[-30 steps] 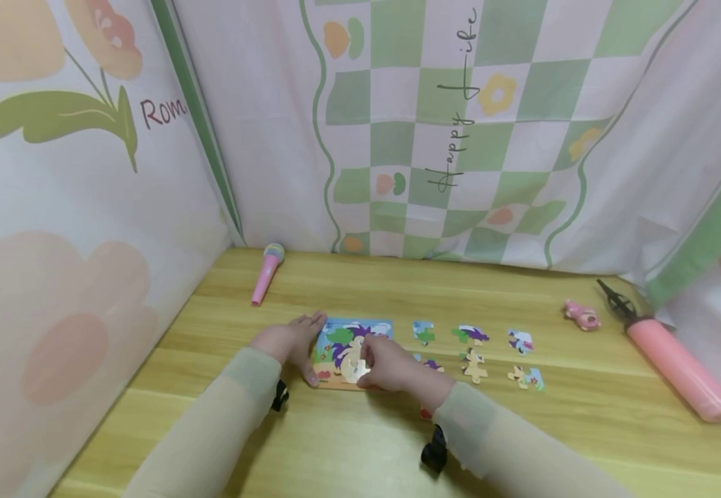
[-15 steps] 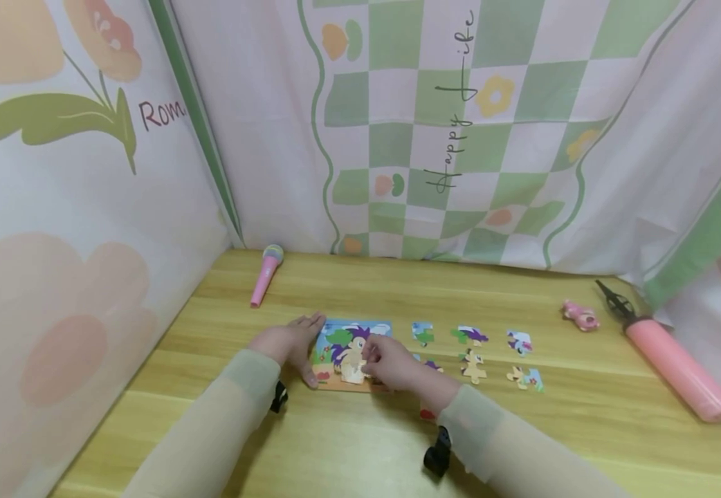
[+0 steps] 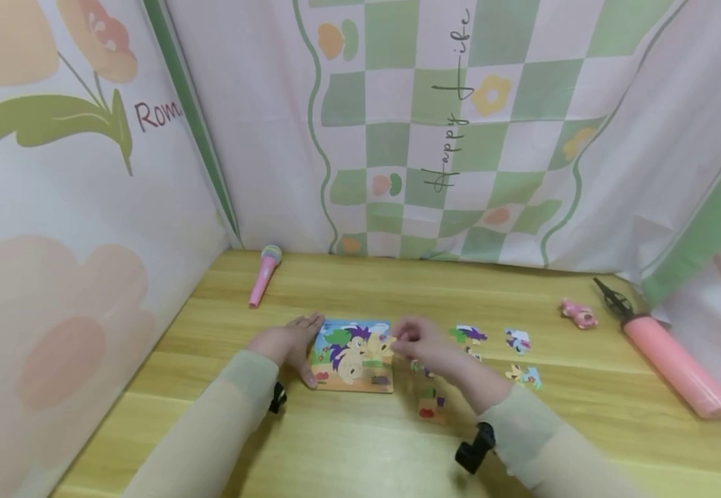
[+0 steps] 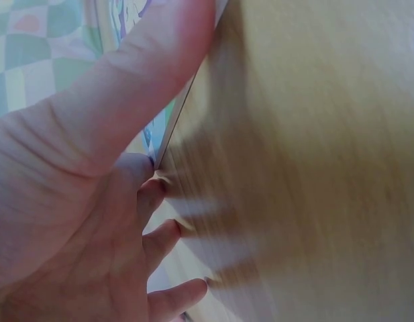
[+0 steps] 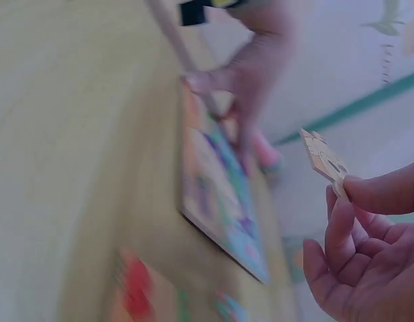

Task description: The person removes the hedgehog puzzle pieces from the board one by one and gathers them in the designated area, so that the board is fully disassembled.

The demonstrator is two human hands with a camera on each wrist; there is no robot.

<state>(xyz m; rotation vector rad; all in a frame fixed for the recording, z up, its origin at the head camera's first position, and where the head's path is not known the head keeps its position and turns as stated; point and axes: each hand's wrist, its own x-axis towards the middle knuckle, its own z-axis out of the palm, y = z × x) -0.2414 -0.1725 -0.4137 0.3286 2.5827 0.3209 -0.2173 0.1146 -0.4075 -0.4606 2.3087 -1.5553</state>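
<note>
A person's right hand [image 3: 425,344] pinches a small tan jigsaw piece [image 5: 322,156] between thumb and fingertips, holding it in the air just above the right edge of a cartoon puzzle board [image 3: 353,355] lying flat on the wooden tabletop [image 3: 360,443]. The left hand [image 3: 287,344] lies against the board's left edge, fingers straight and grasping nothing, thumb along its near edge. The piece looks like thin, stiff cardboard: very light, and probably easy to bend at its tabs, so a fingertip pinch on its edge seems the best hold. Loose puzzle pieces [image 3: 495,344] lie to the right of the board. Further right of the board lie a pink hand pump [image 3: 674,363] and a small pink toy [image 3: 578,314]; behind the board to the left lies a pink toy microphone [image 3: 263,274].
</note>
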